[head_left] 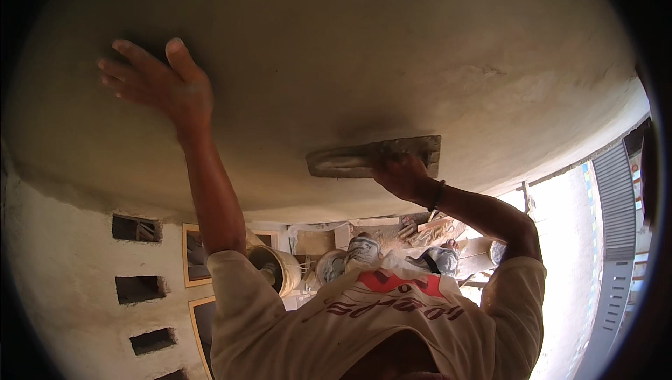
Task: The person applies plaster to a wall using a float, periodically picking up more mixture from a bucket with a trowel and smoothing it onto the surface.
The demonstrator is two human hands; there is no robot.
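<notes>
In front of me stretches a smooth, grey-brown plastered wall point(301, 79). My right hand point(402, 176) is closed around the grip of a plastering trowel point(343, 163). The trowel is long and rectangular, smeared with plaster, and its blade lies against or very near the wall; its grip is mostly hidden by my fingers. Up at the left, my left hand point(164, 86) is raised to the wall with its fingers spread and nothing in it. Whether the palm presses on the plaster cannot be made out.
Below me at the left stands a bucket point(288, 271), with a round pan point(330, 265) beside it. My feet point(441, 259) are among wooden boards and rubble. A side wall point(77, 275) at the left has several square openings. Bright ground and a corrugated grey sheet point(616, 191) lie at the right.
</notes>
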